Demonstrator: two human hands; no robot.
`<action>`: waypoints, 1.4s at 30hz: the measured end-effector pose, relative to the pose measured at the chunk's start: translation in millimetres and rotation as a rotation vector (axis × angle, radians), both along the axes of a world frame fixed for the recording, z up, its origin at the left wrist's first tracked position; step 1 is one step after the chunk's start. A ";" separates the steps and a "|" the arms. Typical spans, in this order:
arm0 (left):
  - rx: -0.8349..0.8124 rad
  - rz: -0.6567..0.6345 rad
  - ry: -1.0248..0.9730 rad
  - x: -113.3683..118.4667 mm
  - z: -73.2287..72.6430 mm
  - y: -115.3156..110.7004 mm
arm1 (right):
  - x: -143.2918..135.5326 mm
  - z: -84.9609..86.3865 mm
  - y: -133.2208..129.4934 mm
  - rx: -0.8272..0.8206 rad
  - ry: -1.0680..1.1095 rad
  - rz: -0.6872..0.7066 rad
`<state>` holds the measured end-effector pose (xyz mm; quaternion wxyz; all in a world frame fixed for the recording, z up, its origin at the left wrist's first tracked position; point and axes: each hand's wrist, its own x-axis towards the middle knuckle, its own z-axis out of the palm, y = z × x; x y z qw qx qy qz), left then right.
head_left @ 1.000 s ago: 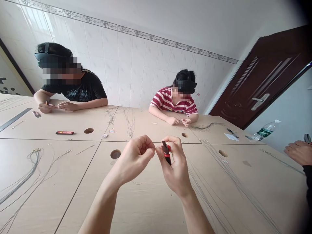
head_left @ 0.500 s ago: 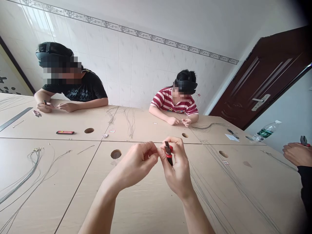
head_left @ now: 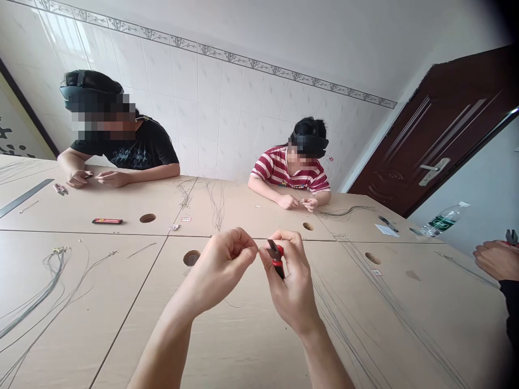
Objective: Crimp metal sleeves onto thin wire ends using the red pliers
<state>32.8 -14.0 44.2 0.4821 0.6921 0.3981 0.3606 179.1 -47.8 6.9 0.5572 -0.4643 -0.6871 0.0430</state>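
My left hand (head_left: 221, 265) is closed in a pinch, thumb against the index finger. What it pinches is too small to make out; a faint thin strand curves on the table just below it. In my right hand (head_left: 290, 281) lies a pair of pliers (head_left: 277, 259) with red-and-black handles, its dark jaws pointing up and to the left. The right thumb and index finger almost meet the left fingertips, with a small gap between the hands. Both hands hover over the table (head_left: 243, 351).
Cord bundles lie at left (head_left: 52, 275) and right (head_left: 389, 302). Beyond are a red-and-black case (head_left: 107, 221), a bottle (head_left: 446, 219) and table holes (head_left: 191, 257). Two people sit opposite; another person's hand (head_left: 497, 259) holds pliers at the right edge.
My hands have drawn slightly apart, the left shifting a little left and down. The pliers' jaws have tipped further left. The other person's hand at the right edge has moved slightly right.
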 end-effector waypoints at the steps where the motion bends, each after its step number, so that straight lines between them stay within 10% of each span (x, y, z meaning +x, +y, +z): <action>1: -0.003 0.002 -0.003 0.4 -0.1 0.8 | -0.1 -0.2 0.4 0.000 -0.002 0.000; 30: -0.147 0.101 -0.230 -6.3 -6.5 15.9 | 0.0 -13.1 9.5 -0.130 0.131 0.024; 42: -0.072 0.345 -0.308 -23.5 -8.1 25.8 | -21.7 -35.1 28.0 -0.910 1.008 0.493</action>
